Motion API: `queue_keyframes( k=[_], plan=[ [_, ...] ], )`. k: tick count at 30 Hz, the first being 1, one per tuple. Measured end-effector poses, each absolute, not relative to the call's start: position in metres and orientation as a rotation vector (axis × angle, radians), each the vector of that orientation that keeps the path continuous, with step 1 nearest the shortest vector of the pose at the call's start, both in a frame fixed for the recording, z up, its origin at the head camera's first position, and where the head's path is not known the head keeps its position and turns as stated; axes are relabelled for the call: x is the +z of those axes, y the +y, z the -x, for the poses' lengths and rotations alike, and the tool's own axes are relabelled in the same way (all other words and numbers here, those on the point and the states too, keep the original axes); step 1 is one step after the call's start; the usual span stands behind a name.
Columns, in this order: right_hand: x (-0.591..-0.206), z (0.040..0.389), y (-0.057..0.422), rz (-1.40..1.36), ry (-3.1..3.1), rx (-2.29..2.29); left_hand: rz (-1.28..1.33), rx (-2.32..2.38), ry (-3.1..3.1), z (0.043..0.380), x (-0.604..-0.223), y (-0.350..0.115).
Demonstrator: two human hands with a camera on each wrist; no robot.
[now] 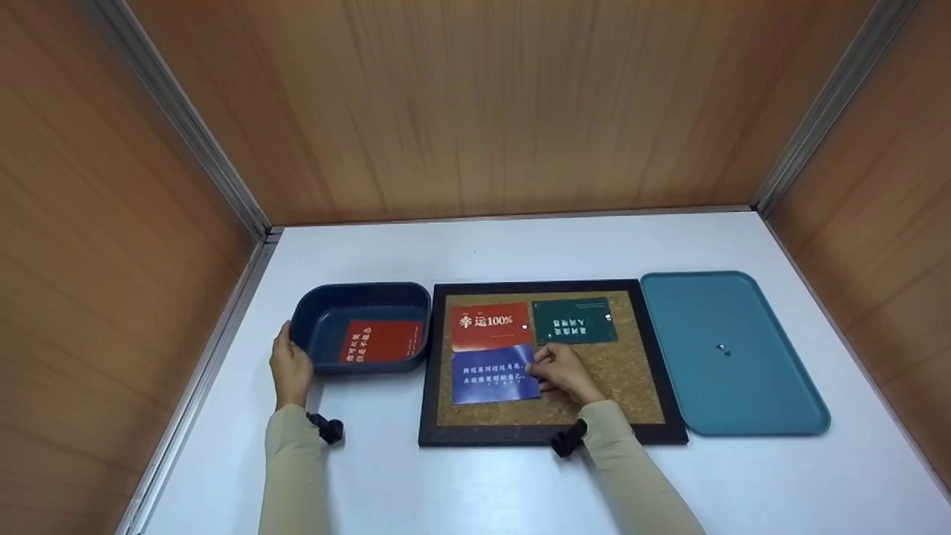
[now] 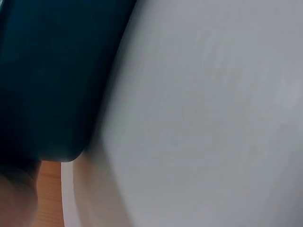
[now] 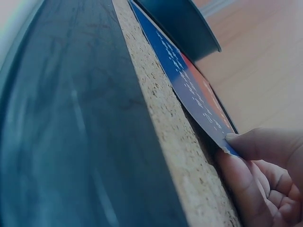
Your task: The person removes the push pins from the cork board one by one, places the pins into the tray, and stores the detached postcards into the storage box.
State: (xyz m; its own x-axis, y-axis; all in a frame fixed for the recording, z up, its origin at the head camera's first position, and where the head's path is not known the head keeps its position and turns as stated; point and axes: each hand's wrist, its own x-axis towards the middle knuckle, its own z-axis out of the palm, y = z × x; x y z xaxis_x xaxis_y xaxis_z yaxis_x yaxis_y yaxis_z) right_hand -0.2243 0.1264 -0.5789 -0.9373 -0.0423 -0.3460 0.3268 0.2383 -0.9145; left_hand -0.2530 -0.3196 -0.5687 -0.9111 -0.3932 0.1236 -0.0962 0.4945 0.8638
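My right hand point(image 1: 562, 371) pinches the right edge of a blue-purple card point(image 1: 490, 376) with white writing, between thumb and finger. In the right wrist view the card's pinched end is bent up off the corkboard point(image 3: 156, 101). Above it on the board lie a red card point(image 1: 487, 327) and a dark green card point(image 1: 576, 327), with small shiny pins near their edges. My left hand point(image 1: 290, 369) rests against the left side of a dark blue bin point(image 1: 319, 365), fingers along its outer wall. A red card point(image 1: 383, 340) lies inside this bin.
Right of the board stands a teal tray point(image 1: 743, 371) with a couple of small shiny pins point(image 1: 723, 349) on it. The board's dark frame point(image 1: 490, 437) sits between bin and tray on a white table point(image 1: 416, 490). Wooden panels point(image 1: 513, 111) enclose the table.
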Motion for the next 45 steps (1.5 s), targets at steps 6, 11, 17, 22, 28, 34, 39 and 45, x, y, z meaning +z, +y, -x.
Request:
queue_keyframes(
  k=[6, 11, 17, 22, 28, 34, 39, 45],
  plan=[
    [-0.581, 0.221, 0.127, -0.241, 2.226, -1.785, -0.465, -1.409, -2.425, 0.252, -0.571, -0.317],
    [-0.581, 0.220, 0.128, -0.223, 2.213, -1.792, -0.453, -1.404, -2.412, 0.251, -0.573, -0.316],
    [-0.580, 0.220, 0.133, -0.217, 2.169, -1.820, -0.437, -1.386, -2.421, 0.250, -0.573, -0.314],
    [-0.578, 0.219, 0.137, -0.213, 2.150, -1.826, -0.436, -1.381, -2.437, 0.252, -0.572, -0.313],
    [-0.577, 0.221, 0.138, -0.229, 2.119, -1.838, -0.427, -1.393, -2.422, 0.253, -0.573, -0.314],
    [-0.570, 0.224, 0.136, -0.242, 2.101, -1.850, -0.431, -1.407, -2.416, 0.254, -0.571, -0.315],
    [-0.563, 0.226, 0.133, -0.216, 2.088, -1.868, -0.429, -1.399, -2.418, 0.254, -0.571, -0.317],
    [-0.556, 0.230, 0.127, -0.179, 2.093, -1.885, -0.421, -1.399, -2.404, 0.253, -0.571, -0.318]
  ],
)
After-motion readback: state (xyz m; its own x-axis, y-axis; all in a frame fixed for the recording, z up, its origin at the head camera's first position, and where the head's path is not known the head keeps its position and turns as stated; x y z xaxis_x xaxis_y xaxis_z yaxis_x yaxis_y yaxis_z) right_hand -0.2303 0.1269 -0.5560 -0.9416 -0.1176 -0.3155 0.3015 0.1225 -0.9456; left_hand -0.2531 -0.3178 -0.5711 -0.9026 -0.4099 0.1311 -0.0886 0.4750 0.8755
